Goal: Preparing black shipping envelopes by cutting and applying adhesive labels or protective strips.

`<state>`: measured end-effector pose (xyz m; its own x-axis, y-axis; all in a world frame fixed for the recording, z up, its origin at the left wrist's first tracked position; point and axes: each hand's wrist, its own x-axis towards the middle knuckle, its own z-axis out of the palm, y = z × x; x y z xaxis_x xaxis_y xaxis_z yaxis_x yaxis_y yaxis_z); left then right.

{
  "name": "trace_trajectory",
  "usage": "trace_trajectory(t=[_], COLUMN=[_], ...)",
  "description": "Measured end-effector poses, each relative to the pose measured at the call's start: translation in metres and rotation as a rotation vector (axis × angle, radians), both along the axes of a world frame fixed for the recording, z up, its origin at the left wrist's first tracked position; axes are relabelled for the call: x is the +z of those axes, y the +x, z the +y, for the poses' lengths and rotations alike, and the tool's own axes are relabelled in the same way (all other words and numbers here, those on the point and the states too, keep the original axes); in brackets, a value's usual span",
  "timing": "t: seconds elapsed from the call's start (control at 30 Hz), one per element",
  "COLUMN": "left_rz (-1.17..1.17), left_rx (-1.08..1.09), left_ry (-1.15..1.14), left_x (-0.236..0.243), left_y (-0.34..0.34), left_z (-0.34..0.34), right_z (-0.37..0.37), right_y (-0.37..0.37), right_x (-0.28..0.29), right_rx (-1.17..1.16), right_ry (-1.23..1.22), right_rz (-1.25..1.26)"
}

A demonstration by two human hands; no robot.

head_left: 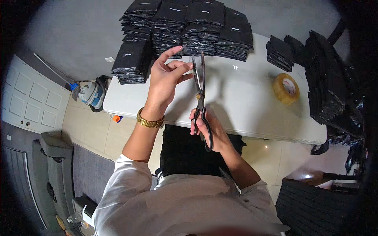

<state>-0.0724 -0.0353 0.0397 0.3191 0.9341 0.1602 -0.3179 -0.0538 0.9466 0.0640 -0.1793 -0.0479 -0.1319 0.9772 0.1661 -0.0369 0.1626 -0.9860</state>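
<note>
Black-handled scissors (199,96) point away from me over the near part of the white table (252,102), their blades slightly apart. My right hand (214,131) is closed round the handles, fingers through the loops. Beside the blade tips, my left hand (167,74) pinches thumb and fingers on a thin clear strip (191,65) that looks like tape; its edges are hard to make out. A gold-coloured watch band circles my left wrist. To the right lies a wide roll of clear yellowish tape (280,89), flat on the table.
Stacks of flat black plastic packages (204,15) line the table's far side, with a shorter stack (130,59) at the left. More black packages (280,53) and tall piles (325,78) crowd the right end. A blue-and-white vacuum cleaner (91,94) stands on the floor, left.
</note>
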Motion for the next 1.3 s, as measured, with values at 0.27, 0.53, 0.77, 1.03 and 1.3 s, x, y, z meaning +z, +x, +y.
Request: trace_trajectory(t=[0.27,0.53,0.77,1.03,1.3], left_rz=[-0.075,-0.070,-0.065,-0.057,-0.050], left_rx=[-0.007,0.000,0.005,-0.001,0.011], left_ry=[0.024,0.040,0.050,0.060,0.058], left_x=[-0.007,-0.011,-0.013,-0.013,-0.014], left_y=[-0.003,-0.003,-0.004,-0.005,-0.004], left_z=[0.001,0.002,0.002,0.004,0.005], right_z=[0.007,0.010,0.008,0.008,0.010], right_y=[0.001,-0.002,-0.004,-0.006,-0.008], right_x=[0.004,0.002,0.007,0.010,0.010], right_rx=[0.032,-0.006,-0.019,-0.063,-0.098], right_ry=[-0.060,-0.062,-0.100,-0.140,-0.162], right_rz=[-0.015,-0.025,-0.032,-0.046,-0.059])
